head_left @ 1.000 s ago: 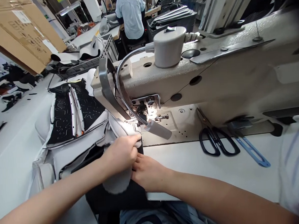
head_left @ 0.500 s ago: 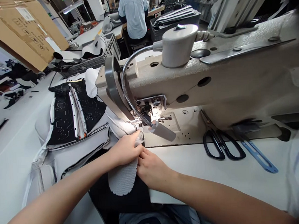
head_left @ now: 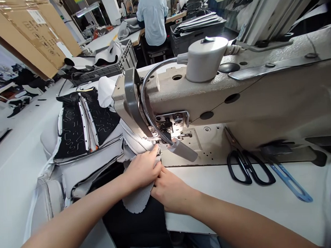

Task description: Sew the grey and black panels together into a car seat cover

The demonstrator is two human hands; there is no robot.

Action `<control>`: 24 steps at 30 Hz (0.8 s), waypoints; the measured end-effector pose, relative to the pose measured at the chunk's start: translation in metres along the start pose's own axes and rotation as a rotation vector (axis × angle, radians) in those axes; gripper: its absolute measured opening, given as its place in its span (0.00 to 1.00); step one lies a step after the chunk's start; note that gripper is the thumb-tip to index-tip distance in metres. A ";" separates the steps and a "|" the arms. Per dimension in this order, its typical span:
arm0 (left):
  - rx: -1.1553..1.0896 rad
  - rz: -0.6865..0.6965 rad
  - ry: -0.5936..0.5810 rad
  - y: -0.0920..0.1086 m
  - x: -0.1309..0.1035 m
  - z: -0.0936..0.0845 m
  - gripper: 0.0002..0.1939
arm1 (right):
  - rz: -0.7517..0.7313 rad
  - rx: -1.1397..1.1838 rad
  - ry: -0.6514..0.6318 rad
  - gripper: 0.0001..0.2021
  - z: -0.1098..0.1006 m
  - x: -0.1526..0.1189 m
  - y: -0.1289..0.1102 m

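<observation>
A grey mesh fabric piece (head_left: 138, 200) hangs over the table's front edge, its upper end under the lit needle area of the sewing machine (head_left: 166, 133). My left hand (head_left: 143, 168) lies on the fabric just in front of the needle area, index finger pointing toward it, the other fingers bent. Touching it on the right, my right hand (head_left: 170, 189) pinches the fabric's right edge with closed fingers. The fabric joins a large grey and black sewn cover (head_left: 91, 174) spread to the left.
Black-handled scissors (head_left: 249, 168) and a blue tool (head_left: 292, 180) lie right of my hands. A lamp head (head_left: 183, 150) hangs close above them. Behind are a grey crate (head_left: 110, 68), a cardboard box (head_left: 32, 34) and a seated person (head_left: 152, 18) in light blue.
The whole view has shifted, so the machine sits slightly lower and further right. The mesh fabric's lower end has moved up a little, and less of it shows beneath my hands.
</observation>
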State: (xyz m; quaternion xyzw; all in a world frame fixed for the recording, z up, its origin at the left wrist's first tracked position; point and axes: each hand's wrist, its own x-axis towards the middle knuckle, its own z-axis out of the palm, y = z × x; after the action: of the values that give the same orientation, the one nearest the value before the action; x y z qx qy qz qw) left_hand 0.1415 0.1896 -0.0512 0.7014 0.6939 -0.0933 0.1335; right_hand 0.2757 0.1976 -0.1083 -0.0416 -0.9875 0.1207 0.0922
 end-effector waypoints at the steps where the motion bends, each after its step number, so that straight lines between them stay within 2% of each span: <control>1: 0.013 0.000 -0.004 0.001 0.000 0.000 0.18 | 0.002 0.002 0.006 0.10 0.001 0.000 0.000; 6: 0.033 -0.005 -0.018 0.003 0.001 -0.004 0.17 | 0.025 0.028 0.034 0.10 0.003 0.001 -0.001; 12: -0.071 -0.033 -0.046 -0.002 0.002 -0.011 0.16 | 0.013 0.042 0.060 0.11 0.003 0.001 0.000; 19: 0.000 -0.023 0.009 -0.001 -0.003 -0.003 0.22 | 0.028 0.061 0.014 0.10 0.001 0.001 0.000; 24: 0.070 0.028 0.006 0.000 -0.003 0.000 0.20 | 0.025 0.061 0.034 0.11 0.003 0.001 0.000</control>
State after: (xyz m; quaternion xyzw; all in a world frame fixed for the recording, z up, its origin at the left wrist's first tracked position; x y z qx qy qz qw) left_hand 0.1410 0.1865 -0.0498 0.7155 0.6808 -0.1135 0.1081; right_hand 0.2741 0.1968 -0.1109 -0.0533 -0.9811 0.1510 0.1086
